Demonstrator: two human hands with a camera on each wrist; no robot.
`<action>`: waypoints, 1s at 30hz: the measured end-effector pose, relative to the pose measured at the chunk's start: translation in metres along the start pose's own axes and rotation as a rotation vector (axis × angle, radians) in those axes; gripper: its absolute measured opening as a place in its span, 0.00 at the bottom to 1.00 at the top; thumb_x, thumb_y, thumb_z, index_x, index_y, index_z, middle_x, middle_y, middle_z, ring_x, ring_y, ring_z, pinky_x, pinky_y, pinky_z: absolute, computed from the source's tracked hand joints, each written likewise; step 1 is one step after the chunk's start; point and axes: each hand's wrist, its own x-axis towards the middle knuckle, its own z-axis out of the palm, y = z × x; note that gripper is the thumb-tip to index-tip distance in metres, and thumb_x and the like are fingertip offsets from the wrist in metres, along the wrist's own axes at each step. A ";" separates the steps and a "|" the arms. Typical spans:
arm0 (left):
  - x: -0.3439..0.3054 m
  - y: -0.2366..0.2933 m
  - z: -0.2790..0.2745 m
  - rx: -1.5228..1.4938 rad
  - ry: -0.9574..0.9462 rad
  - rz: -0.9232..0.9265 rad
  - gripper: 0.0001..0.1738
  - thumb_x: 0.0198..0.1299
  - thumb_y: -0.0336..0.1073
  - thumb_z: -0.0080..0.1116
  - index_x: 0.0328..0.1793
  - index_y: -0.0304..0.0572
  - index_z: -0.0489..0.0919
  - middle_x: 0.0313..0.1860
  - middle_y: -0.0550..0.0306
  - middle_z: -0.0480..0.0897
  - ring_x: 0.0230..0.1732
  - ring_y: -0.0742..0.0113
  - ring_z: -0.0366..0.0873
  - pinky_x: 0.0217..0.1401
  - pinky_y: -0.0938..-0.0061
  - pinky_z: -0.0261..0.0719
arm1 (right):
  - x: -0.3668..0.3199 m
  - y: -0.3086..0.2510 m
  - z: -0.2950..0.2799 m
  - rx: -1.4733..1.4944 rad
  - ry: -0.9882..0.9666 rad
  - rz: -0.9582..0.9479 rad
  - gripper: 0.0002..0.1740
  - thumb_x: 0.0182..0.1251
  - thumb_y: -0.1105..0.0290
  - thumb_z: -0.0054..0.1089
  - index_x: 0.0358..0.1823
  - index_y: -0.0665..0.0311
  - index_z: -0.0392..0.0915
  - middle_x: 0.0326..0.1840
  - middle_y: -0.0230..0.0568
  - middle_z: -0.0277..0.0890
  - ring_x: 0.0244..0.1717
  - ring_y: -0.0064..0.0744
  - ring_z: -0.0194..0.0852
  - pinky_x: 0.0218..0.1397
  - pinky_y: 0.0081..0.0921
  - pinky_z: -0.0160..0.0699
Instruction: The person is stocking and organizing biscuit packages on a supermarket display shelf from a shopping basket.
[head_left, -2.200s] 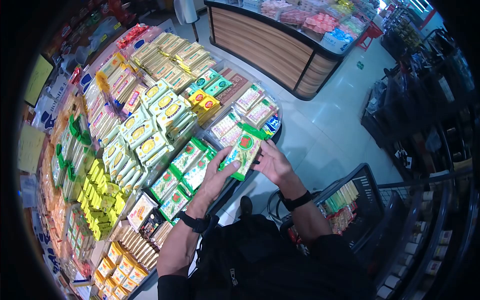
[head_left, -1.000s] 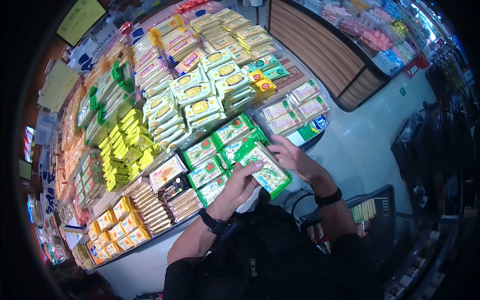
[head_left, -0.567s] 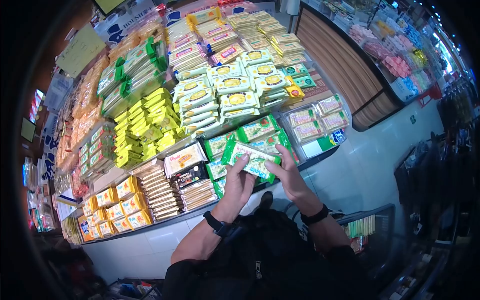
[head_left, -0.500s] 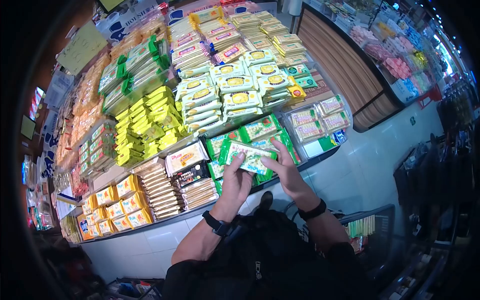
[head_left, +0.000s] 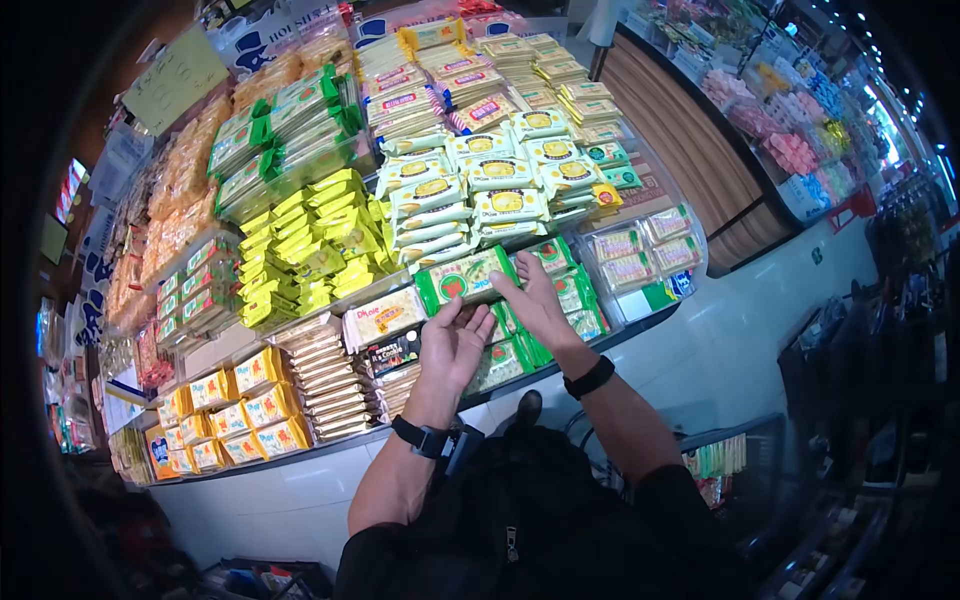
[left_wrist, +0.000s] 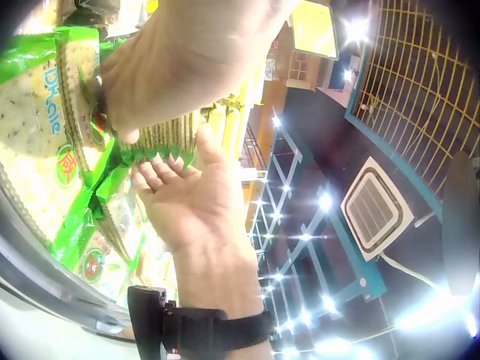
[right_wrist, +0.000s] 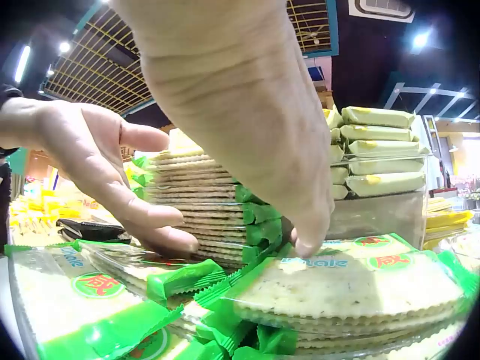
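Observation:
A green-ended cracker packet (head_left: 466,280) lies level at the back left of the green packets (head_left: 500,362). Palm up, the left hand (head_left: 452,350) is just in front of it, fingers loosely bent and holding nothing. The left wrist view shows this hand (left_wrist: 196,201) beside a stack of crackers (left_wrist: 166,135). Over the packet's right end is the right hand (head_left: 543,308), its thumb and fingers extended. In the right wrist view the right hand (right_wrist: 244,97) points down, fingertips close to a flat packet (right_wrist: 349,281); most of its fingers are hidden.
Yellow packets (head_left: 310,250), pale packets (head_left: 480,185), orange packets (head_left: 235,410) and a black packet (head_left: 393,352) surround the green ones. Boxed packets (head_left: 640,250) stand to the right. A shopping basket with goods (head_left: 720,455) is at the lower right, beside the person's body.
The green packet has moved left and away from the body, from between both hands onto the display. The left hand has let go and turned palm up; the right hand has moved away from the body.

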 end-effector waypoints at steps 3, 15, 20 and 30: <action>0.001 0.002 0.001 -0.012 -0.011 -0.013 0.19 0.65 0.37 0.61 0.57 0.37 0.72 0.55 0.43 0.72 0.60 0.48 0.70 0.70 0.53 0.69 | -0.002 -0.006 0.000 -0.117 0.019 -0.027 0.45 0.64 0.52 0.65 0.70 0.80 0.57 0.70 0.68 0.62 0.72 0.55 0.61 0.74 0.41 0.59; -0.010 0.015 0.007 -0.025 -0.019 -0.052 0.17 0.64 0.36 0.60 0.57 0.38 0.73 0.58 0.41 0.69 0.59 0.48 0.72 0.68 0.54 0.72 | -0.005 -0.028 0.006 -0.220 -0.004 0.071 0.38 0.65 0.53 0.61 0.66 0.76 0.66 0.63 0.67 0.70 0.67 0.59 0.67 0.71 0.44 0.63; -0.023 0.021 0.009 0.007 0.001 -0.043 0.20 0.65 0.36 0.60 0.60 0.41 0.70 0.58 0.41 0.68 0.61 0.48 0.71 0.68 0.53 0.72 | -0.006 -0.022 0.011 -0.310 0.052 -0.009 0.38 0.66 0.52 0.60 0.67 0.76 0.65 0.64 0.67 0.69 0.67 0.59 0.66 0.72 0.45 0.62; -0.054 0.033 0.027 0.405 0.068 0.100 0.36 0.68 0.33 0.56 0.78 0.48 0.52 0.57 0.45 0.72 0.56 0.50 0.77 0.60 0.58 0.79 | -0.006 -0.019 0.012 -0.354 0.057 -0.088 0.37 0.66 0.53 0.60 0.65 0.77 0.66 0.66 0.65 0.68 0.68 0.59 0.65 0.73 0.43 0.60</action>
